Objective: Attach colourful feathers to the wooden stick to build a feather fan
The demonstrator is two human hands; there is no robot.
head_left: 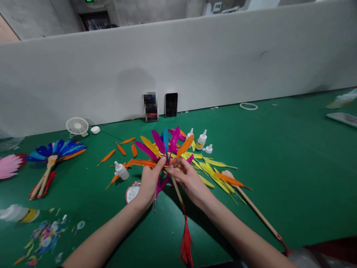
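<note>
A feather fan (158,142) with magenta, yellow, blue and orange feathers is held up in front of me. Its thin wooden handle (178,194) slants down to a red tassel (186,238). My left hand (150,180) grips the fan's head, thumb on the feather bases. The fingers of my right hand (191,178) are pinched together at the base of an orange feather (186,146) on the fan's right side. My fingers partly cover where the feathers meet the handle. A shallow dish (132,191) of whitish stuff sits beside my left wrist.
Yellow feathers (208,169) and orange feathers (107,157) lie about. Glue bottles (201,140) stand behind; a small white bottle (121,171) is at left. Another wooden handle (259,210) lies right, a blue feather fan (60,149) left. Two phones (171,105) lean on the partition (209,63).
</note>
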